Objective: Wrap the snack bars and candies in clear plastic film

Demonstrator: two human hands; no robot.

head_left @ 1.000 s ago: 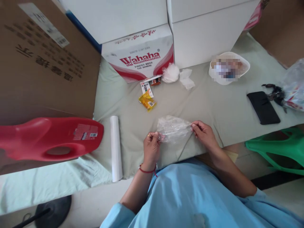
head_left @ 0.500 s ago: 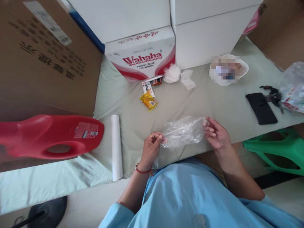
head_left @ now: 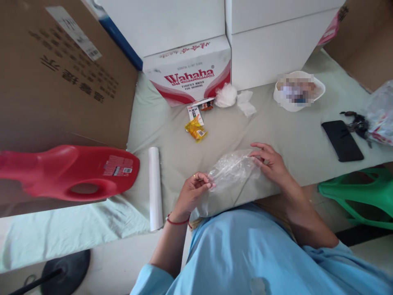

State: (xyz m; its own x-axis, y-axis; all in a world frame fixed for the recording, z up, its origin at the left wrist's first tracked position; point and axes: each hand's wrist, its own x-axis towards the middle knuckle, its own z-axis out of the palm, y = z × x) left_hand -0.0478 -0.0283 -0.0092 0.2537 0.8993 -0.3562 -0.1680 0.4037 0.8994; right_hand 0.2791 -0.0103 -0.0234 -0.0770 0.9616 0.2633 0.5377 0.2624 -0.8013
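Observation:
A crumpled clear plastic bag (head_left: 231, 170) is stretched between my two hands, low over the near edge of the table. My left hand (head_left: 195, 190), with a ring and a red bracelet, pinches the bag's left end between thumb and fingers. At the right end, my right hand (head_left: 270, 164) has its thumb and a finger on the film while the index finger points out above it. Beyond the bag lie a yellow snack packet (head_left: 196, 129), a small white printed packet (head_left: 195, 114) and a crumpled white plastic ball (head_left: 225, 95).
To the left are a white roll (head_left: 156, 188), a red jug (head_left: 80, 172) on its side and a large cardboard box (head_left: 76, 82). A Wahaba carton (head_left: 190, 73) stands behind. Rightward are a white bowl (head_left: 299, 106), a black phone (head_left: 342, 140) and a green stool (head_left: 359, 196).
My right hand has shifted left and slightly up, its index finger now lifted. The bag is less stretched and more bunched. The whole view has moved slightly.

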